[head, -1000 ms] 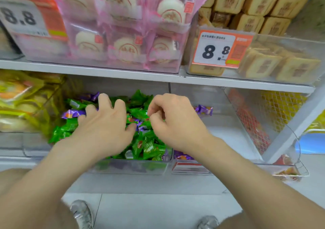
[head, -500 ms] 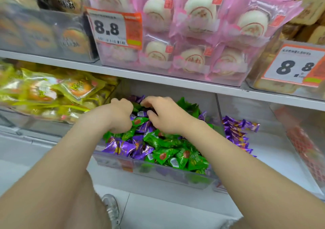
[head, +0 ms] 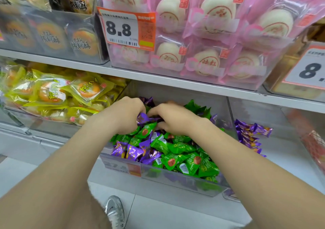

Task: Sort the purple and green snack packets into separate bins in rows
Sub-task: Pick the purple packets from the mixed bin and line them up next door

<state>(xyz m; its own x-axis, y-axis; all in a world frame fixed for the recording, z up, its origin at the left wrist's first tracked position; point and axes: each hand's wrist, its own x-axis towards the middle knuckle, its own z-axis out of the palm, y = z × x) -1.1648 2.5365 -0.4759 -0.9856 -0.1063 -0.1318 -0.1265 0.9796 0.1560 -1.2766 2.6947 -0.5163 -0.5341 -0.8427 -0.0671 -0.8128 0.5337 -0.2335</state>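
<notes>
A clear bin (head: 123, 167) on the lower shelf holds a mixed heap of green packets (head: 177, 147) and purple packets (head: 133, 152). Both my hands are deep in the back of that heap. My left hand (head: 125, 113) curls its fingers round a purple packet (head: 142, 119). My right hand (head: 173, 118) has its fingers bent down into the pile beside the left; what its fingertips hold is hidden. In the neighbouring clear bin (head: 274, 158) on the right lies a row of purple packets (head: 250, 135).
Yellow snack bags (head: 52, 95) fill the bin on the left. The upper shelf (head: 158, 79) overhangs closely, carrying pink-wrapped cakes (head: 202, 35) and a price tag (head: 125, 29). A mesh bin with red packets (head: 314, 146) stands far right. My shoe (head: 114, 211) is below.
The view has swung left and closer. Both hands have moved further back in the heap, and the left fingers now close round a purple packet.
</notes>
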